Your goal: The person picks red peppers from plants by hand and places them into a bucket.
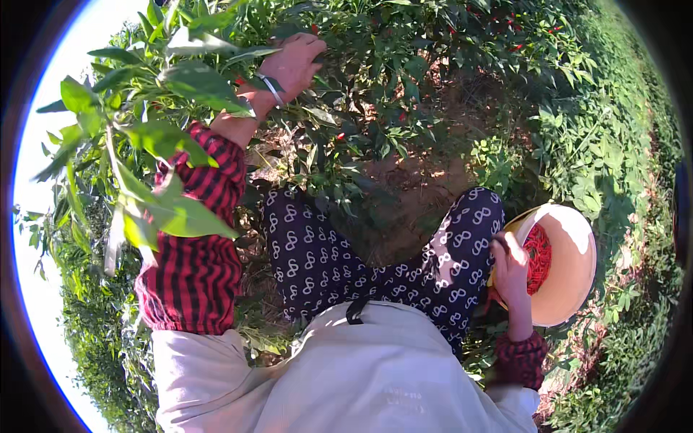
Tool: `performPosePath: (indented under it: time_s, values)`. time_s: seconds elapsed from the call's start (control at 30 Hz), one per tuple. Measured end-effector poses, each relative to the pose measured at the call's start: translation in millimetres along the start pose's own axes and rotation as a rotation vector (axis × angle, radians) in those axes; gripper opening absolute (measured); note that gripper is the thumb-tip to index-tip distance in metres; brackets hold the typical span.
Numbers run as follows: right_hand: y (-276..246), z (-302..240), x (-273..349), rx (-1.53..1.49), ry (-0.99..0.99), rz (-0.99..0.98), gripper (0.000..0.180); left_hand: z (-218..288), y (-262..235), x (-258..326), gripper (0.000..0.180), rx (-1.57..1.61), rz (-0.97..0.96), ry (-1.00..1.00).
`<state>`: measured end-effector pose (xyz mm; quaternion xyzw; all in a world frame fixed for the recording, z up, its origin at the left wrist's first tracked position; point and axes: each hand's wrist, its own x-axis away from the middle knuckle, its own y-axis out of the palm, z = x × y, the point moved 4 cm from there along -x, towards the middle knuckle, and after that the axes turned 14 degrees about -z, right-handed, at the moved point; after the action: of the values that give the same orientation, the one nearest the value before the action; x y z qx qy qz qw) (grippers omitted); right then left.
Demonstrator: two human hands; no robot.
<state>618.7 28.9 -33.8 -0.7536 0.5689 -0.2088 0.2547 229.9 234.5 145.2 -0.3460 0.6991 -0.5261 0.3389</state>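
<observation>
My left hand [292, 66] reaches up among the leafy chili plants [375, 65], its fingers curled in close to the foliage. A red chili pepper [315, 29] shows just beyond its fingers; whatever they grip is hidden. A pale band circles that wrist. On my right, a cream-coloured bucket [570, 270] leans beside my knee, with a heap of red chili peppers [538, 260] inside. My right hand [511, 267] is bent over the bucket's near left rim, fingers curled around it.
A leafy branch [173, 195] hangs close over my left sleeve. More red chilies [516, 36] dot the plants at the far side. Bare brown soil [415, 187] shows between my knees, and low green growth [621, 144] runs along the right.
</observation>
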Motion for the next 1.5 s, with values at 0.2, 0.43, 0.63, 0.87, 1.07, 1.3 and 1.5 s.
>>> performPosePath:
  time_s: [0.2, 0.43, 0.63, 0.87, 1.07, 1.3, 1.5]
  values:
    - [42, -96, -99, -0.239, -0.300, -0.009, 0.015, -61, 22, 59, 0.031, -0.269, -0.271, -0.419]
    - [171, -150, -229, -0.231, -0.379, -0.144, 0.021, -65, 28, 117, 0.026, -0.184, -0.087, -0.381]
    - [240, -158, -272, -0.007, -0.433, -0.146, 0.024, -52, 24, 139, 0.024, -0.102, 0.030, -0.296]
    - [259, -123, -284, -0.434, -0.202, -0.377, 0.022, -26, 28, 148, 0.025, -0.030, -0.057, -0.396]
    - [271, -100, -250, -0.936, 0.228, -0.695, 0.025, -22, 51, 136, 0.023, 0.018, 0.079, -0.374]
    - [209, -68, -234, -0.821, 0.048, -0.490, 0.025, -14, 80, 123, 0.021, 0.028, 0.190, -0.474]
    - [141, 40, -310, -0.422, -0.042, 0.108, 0.018, -7, 76, 117, 0.021, -0.027, 0.201, -0.510]
